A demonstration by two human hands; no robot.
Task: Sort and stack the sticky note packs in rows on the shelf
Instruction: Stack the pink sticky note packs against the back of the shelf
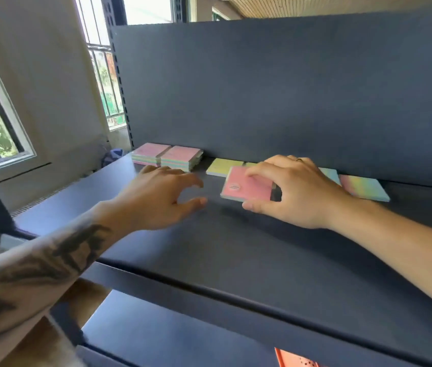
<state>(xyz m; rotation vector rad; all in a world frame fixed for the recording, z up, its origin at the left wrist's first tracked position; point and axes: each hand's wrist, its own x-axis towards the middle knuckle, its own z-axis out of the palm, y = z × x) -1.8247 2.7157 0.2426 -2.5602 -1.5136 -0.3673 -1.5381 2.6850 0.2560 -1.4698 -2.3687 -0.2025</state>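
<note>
My right hand (294, 190) grips a pink sticky note pack (244, 188) between thumb and fingers, just above the dark shelf (236, 250). Just left of the pack hovers my left hand (162, 197), fingers spread and relaxed, holding nothing. Two stacks of pink-topped packs (167, 157) sit side by side at the back left of the shelf. A yellow pack (221, 166) lies flat behind the held pack. Right of my right hand lies a rainbow-coloured pack (363, 188), and a pale blue one (330, 174) is partly hidden by the hand.
A dark back panel (289, 88) closes the shelf behind the packs. A lower shelf (170, 337) shows below, with an orange item (294, 360) at the bottom edge. Windows and a wall stand to the left.
</note>
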